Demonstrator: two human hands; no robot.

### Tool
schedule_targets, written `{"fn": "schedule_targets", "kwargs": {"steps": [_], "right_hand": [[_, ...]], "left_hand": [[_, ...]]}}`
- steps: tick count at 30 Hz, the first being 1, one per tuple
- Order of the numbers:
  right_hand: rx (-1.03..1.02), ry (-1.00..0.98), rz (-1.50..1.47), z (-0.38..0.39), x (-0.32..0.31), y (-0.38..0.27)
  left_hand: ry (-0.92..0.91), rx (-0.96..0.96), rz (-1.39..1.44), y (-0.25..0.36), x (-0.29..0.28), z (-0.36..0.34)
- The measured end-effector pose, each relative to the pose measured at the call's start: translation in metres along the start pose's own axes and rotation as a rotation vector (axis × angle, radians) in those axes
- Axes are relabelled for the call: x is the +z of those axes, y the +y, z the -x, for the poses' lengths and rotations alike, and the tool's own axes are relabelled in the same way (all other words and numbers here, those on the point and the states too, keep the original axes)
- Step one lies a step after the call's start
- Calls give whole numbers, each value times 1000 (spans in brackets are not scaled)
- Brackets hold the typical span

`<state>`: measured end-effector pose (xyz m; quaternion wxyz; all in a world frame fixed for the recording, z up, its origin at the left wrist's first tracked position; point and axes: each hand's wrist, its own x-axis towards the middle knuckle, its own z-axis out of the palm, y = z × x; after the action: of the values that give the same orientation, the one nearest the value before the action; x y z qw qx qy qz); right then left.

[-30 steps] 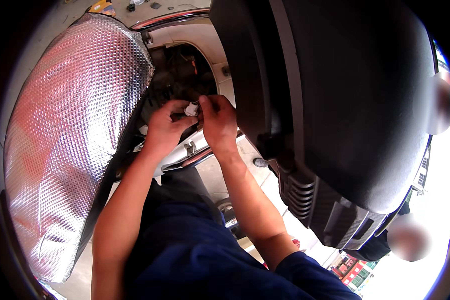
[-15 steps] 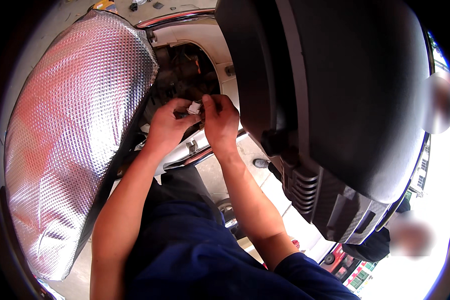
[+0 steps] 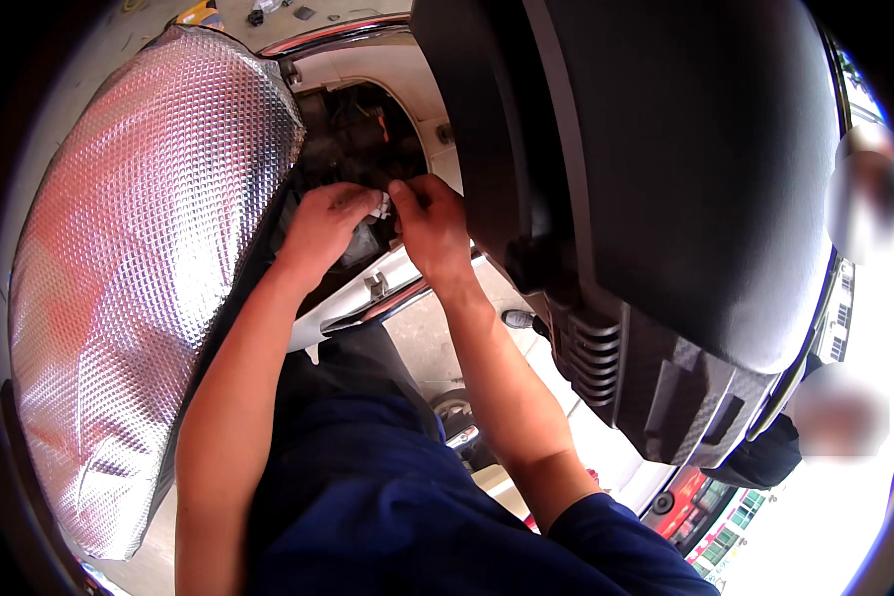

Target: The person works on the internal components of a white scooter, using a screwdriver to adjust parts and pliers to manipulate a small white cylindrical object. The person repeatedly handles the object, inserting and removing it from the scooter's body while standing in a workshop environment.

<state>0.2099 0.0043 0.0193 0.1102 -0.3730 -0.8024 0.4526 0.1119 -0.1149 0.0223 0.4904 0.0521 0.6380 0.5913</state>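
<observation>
My left hand (image 3: pixel 330 223) and my right hand (image 3: pixel 432 226) meet over a dark opening (image 3: pixel 363 129) in a cream-white body panel (image 3: pixel 407 74). Their fingers pinch a small white part (image 3: pixel 381 206), like a connector, with both thumbs near it. Dark parts and a translucent piece (image 3: pixel 360 241) lie in the opening below my hands. A white sill (image 3: pixel 348 303) with a metal latch (image 3: pixel 374 287) runs just under my wrists.
A silver quilted foil pad (image 3: pixel 139 278) fills the left. A large black textured seat or panel (image 3: pixel 695 189) fills the right. People (image 3: pixel 770 457) are at the right, their faces blurred. A shoe (image 3: pixel 517 318) shows on the pale floor (image 3: pixel 417 353); small scraps (image 3: pixel 305 13) lie at top.
Both hands have moved up and a little left with the white part, now more hidden by my fingers. The translucent piece below them has come into view.
</observation>
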Motion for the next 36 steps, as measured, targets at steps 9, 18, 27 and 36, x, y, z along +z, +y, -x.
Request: {"fn": "schedule_targets", "kwargs": {"steps": [9, 18, 27, 36], "right_hand": [[6, -69, 32, -12, -2, 10], [-151, -110, 107, -21, -5, 21], [9, -50, -253, -14, 4, 38], [90, -225, -308, -21, -4, 9]], "left_hand": [[-181, -176, 73, 9, -11, -14], [-268, -211, 211, 11, -4, -19], [-218, -282, 320, 10, -4, -21], [-67, -208, 369, 6, -5, -17]]}}
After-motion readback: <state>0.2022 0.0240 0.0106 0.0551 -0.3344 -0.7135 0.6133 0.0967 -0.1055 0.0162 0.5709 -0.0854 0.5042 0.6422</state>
